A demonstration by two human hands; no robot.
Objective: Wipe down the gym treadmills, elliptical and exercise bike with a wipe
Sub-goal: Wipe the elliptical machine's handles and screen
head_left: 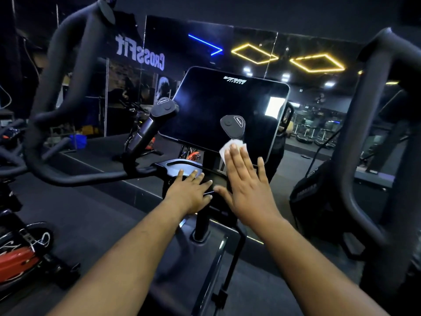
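Our left hand (192,190) lies flat, fingers straight, on the black plastic console tray (182,166) — holding nothing. Just beside it, our right hand (247,189) presses a small white crumpled wipe (224,150) with straight fingers against the lower part of the glossy black elliptical screen (211,103).

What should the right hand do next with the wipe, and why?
Probably slide the white wipe upward across the dark screen. The right hand presses it with flat fingers only at the screen's lower edge, so most of the screen looks not yet covered. The left hand rests flat on the console ledge.
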